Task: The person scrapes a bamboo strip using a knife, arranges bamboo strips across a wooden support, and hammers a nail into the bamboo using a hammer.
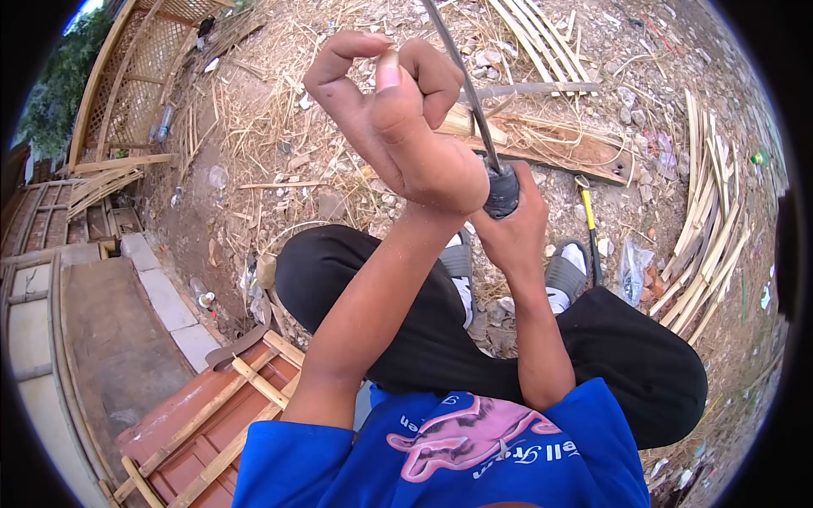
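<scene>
My left hand [398, 127] is raised in front of me, its fingers curled in and the thumb tip against a bent finger. Nothing shows between them. Lower and to the right, my right hand [518, 224] is wrapped round the black-wrapped handle [501, 193] of a long tool. Its narrow dark metal blade [471, 93] slants up and left, passing close beside the left hand's fingers, and its far end leaves the top of the view. Whether the left hand touches the blade I cannot tell.
A yellow-and-black handled tool [589, 212] lies by my sandalled foot. Beyond are a wooden plank [584, 154] and pale strips [542, 38]; more strips [711, 229] are piled at right. At left stand a lattice panel [140, 76] and a slatted wooden frame [203, 432]. Rubble covers the ground.
</scene>
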The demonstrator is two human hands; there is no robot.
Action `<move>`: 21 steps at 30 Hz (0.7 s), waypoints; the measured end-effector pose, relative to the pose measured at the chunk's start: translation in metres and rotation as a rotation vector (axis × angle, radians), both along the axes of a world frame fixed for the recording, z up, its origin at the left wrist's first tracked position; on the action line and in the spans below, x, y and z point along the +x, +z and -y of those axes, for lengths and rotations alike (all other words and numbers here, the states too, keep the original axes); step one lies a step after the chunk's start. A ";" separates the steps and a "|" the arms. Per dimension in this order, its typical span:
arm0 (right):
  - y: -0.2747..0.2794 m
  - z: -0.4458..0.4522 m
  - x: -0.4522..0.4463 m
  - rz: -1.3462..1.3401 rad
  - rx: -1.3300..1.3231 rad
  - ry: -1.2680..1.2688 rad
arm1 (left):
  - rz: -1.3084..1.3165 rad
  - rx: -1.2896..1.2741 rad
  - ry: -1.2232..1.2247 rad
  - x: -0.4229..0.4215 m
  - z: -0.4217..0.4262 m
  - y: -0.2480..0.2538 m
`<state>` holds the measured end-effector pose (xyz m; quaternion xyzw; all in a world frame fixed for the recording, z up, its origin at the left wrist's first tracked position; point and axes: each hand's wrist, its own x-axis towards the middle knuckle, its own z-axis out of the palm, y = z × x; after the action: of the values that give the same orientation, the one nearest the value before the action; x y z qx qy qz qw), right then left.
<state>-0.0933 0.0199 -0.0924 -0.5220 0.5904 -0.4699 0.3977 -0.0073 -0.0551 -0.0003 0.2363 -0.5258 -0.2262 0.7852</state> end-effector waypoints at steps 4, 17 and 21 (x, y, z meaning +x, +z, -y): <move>-0.007 0.004 0.005 0.024 -0.198 -0.016 | 0.005 0.020 0.007 -0.002 -0.003 -0.001; -0.096 0.004 -0.006 0.183 0.165 -0.026 | -0.025 0.066 -0.025 0.004 -0.004 0.000; -0.021 -0.009 0.014 0.199 -0.132 -0.054 | 0.009 0.072 0.022 -0.007 -0.008 0.001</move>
<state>-0.0797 0.0288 -0.1138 -0.4819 0.5296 -0.5675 0.4063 -0.0141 -0.0473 0.0003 0.2713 -0.5181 -0.2353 0.7762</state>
